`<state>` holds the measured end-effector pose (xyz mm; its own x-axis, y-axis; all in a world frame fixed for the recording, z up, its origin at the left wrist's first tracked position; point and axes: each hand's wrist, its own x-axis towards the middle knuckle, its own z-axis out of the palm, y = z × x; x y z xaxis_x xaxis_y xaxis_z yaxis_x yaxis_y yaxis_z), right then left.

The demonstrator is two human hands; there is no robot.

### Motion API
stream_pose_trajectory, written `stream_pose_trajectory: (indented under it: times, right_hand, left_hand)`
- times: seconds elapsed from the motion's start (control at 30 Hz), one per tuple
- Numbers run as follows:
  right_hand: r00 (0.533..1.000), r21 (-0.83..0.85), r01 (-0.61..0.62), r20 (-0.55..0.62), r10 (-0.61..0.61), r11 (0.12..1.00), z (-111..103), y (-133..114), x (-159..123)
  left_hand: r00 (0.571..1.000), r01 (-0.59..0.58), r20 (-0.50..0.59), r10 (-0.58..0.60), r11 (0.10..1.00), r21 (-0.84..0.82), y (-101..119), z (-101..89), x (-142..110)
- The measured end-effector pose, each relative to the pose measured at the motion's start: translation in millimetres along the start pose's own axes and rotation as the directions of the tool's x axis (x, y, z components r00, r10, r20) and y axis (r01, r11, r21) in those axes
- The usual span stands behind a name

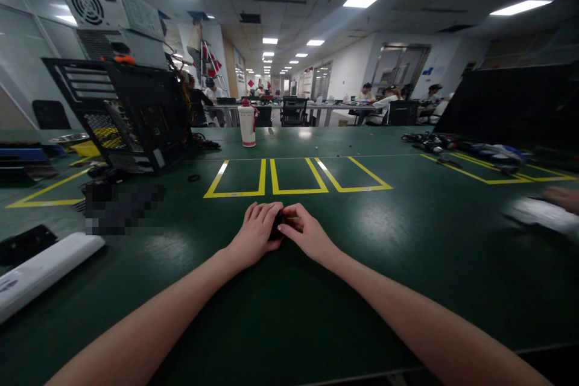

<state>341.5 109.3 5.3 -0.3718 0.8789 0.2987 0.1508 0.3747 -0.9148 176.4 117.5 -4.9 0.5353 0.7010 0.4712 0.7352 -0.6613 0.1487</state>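
Observation:
My left hand [257, 230] curls round a small black object [276, 226] at the middle of the green table [289, 313]. Its kind is unclear, since fingers cover most of it. From the other side my right hand [306, 230] pinches the same object, thumb and fingertips touching its right edge. Both hands are low over the tabletop, just in front of the yellow tape outlines [298, 191]. A small black ring [194, 178] lies on the table beyond my left hand.
To the left stands a black computer case [158, 123] with a power supply [97, 9] on top. A long white device [49, 271] lies nearer. A cup [247, 123] stands at the back. At right are cables [434, 142], a dark screen [511, 102] and another person's blurred hand [563, 198].

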Motion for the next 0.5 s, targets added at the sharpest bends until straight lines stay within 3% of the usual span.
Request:
stream_pose_trajectory:
  times: [0.13, 0.3, 0.5]
  right_hand:
    - [0.999, 0.008, -0.034, 0.026, 0.034, 0.999, -2.9, 3.6, 1.4]
    - [0.996, 0.079, 0.011, 0.092, -0.018, 0.997, -6.7, 6.6, -0.5]
    - [0.996, 0.132, 0.018, 0.087, -0.030, 0.991, 1.8, 8.7, 1.3]
  left_hand:
    - [1.000, 0.002, 0.011, -0.002, 1.000, 0.005, 1.0, -1.0, -0.9]
    - [1.000, 0.001, 0.010, -0.001, 1.000, -0.013, 2.0, -2.8, -1.5]
    - [0.999, 0.030, -0.011, -0.030, 1.000, -0.008, -4.0, -2.3, -7.1]
